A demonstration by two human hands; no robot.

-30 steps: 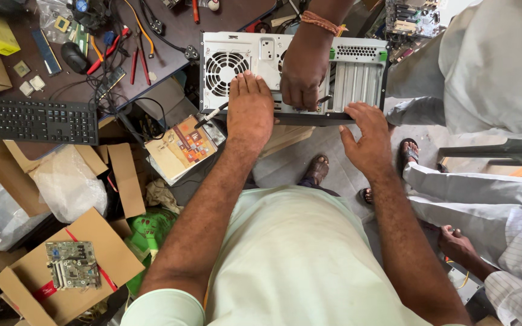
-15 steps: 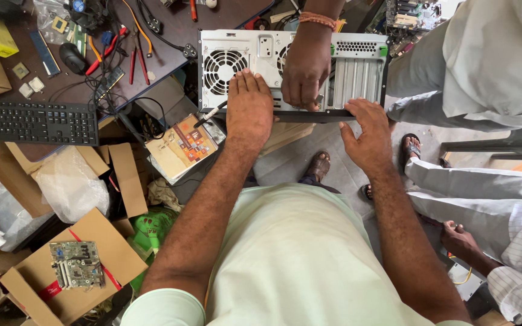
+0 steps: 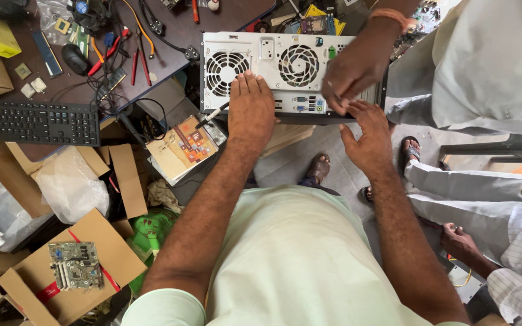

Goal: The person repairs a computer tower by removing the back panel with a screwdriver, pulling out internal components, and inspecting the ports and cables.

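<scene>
Head view: a grey desktop computer case (image 3: 285, 66) is seen lying at the desk edge, rear fans facing up. The left hand (image 3: 251, 111) is laid flat on it, fingers together. The right hand (image 3: 367, 139) is held open at its lower right edge, beside a co-worker's hand (image 3: 354, 75). A black keyboard (image 3: 34, 122) is seen far left.

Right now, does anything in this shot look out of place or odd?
Yes. A bare circuit board lies loose in an open cardboard box on the floor, among crumpled plastic bags. The computer case overhangs the desk edge, steadied by the left hand, right hand and another person's hand.
</scene>
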